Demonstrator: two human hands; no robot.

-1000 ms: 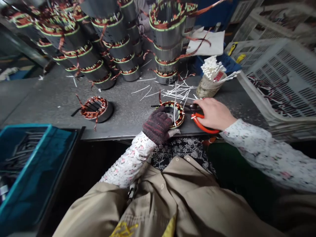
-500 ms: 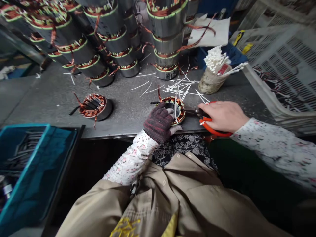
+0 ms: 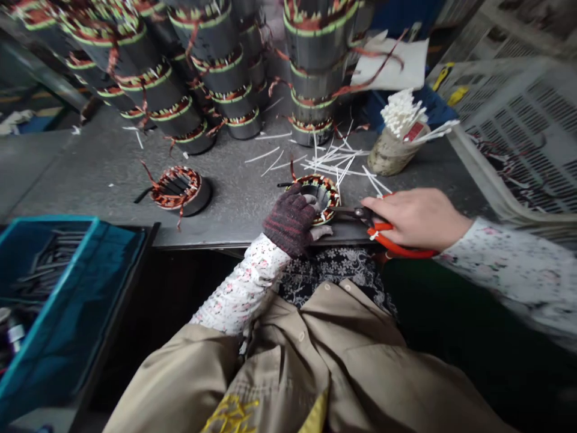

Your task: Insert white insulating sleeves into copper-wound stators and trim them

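Observation:
A small motor stator (image 3: 332,191) with copper windings sits near the bench's front edge. My left hand (image 3: 291,219), in a dark fingerless glove, grips it from the left, fingers over the ring and partly inside its bore. My right hand (image 3: 417,218) is bare and closed round the orange-red handles of scissors (image 3: 382,231). The scissors' narrow blades touch or lie just over the stator's right rim; I cannot tell whether they are parted. Loose white ties (image 3: 331,157) lie scattered behind the stator. A second stator (image 3: 178,191) rests to the left.
Stacked stators (image 3: 311,78) stand along the back. A cup (image 3: 392,150) packed with white ties is at the right, before a white sheet (image 3: 392,63). A pale plastic crate (image 3: 482,177) borders the right side. A teal bin (image 3: 67,282) of dark strips sits at lower left.
The white tie that lay across the stator's opening is no longer there. The scissors have shifted slightly at the right rim. My left hand keeps its hold, and the view has moved a little.

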